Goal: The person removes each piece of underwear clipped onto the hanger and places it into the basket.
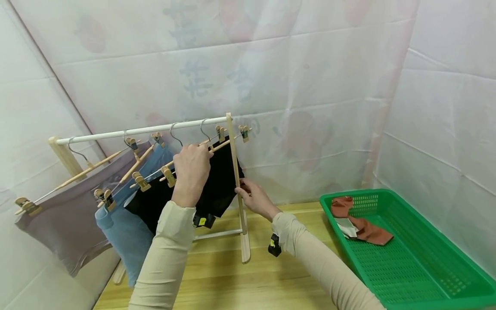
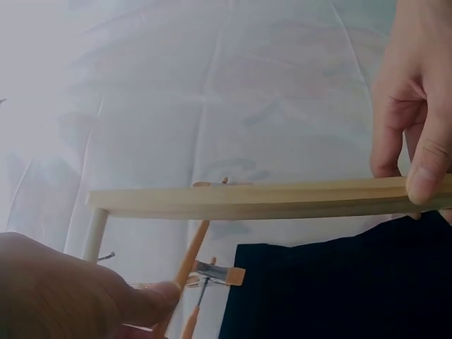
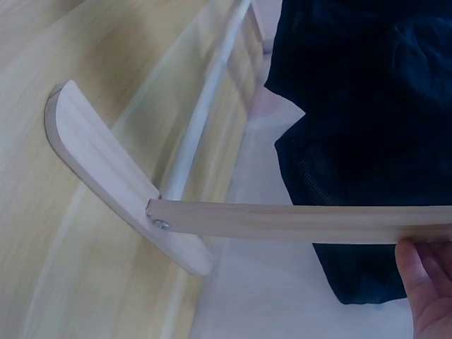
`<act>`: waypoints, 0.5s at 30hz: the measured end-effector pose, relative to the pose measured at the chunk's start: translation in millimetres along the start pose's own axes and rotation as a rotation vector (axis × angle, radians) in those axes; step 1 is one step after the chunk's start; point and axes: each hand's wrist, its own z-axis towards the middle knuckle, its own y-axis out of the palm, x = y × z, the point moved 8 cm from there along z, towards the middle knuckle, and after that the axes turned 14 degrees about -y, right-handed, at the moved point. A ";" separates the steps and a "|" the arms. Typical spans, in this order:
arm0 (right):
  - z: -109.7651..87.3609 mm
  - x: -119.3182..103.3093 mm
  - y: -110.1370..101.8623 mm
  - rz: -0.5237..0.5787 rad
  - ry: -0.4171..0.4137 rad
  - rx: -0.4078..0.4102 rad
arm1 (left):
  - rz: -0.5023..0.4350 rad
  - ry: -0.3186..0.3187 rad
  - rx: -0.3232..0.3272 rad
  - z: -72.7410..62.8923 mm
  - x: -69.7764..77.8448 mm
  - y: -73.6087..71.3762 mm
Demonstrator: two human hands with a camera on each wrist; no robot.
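A clip hanger (image 1: 221, 146) is gripped at its middle by my left hand (image 1: 191, 172); in the left wrist view the thumb lies along its wooden bar. Black shorts (image 1: 218, 181) hang below it, partly hidden behind my left hand and forearm. My right hand (image 1: 257, 200) pinches the end post (image 1: 234, 165) of the small garment rack, thumb on the near side. In the right wrist view that post (image 3: 304, 223) crosses in front of the black cloth. The hanger's hook (image 1: 204, 129) reaches the white rail (image 1: 147, 129) near its right end.
Left along the rail hang a mauve garment (image 1: 66, 228) and a light blue one (image 1: 124, 232), each on a clip hanger. A green basket (image 1: 410, 269) to the right holds a rust-coloured cloth (image 1: 372, 232). The rack's foot (image 1: 246, 249) stands on the wooden table (image 1: 217, 275).
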 end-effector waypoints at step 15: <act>2.2 3.2 1.9 0.011 0.024 -0.006 | 0.127 -0.026 -0.110 11.9 -25.5 -12.7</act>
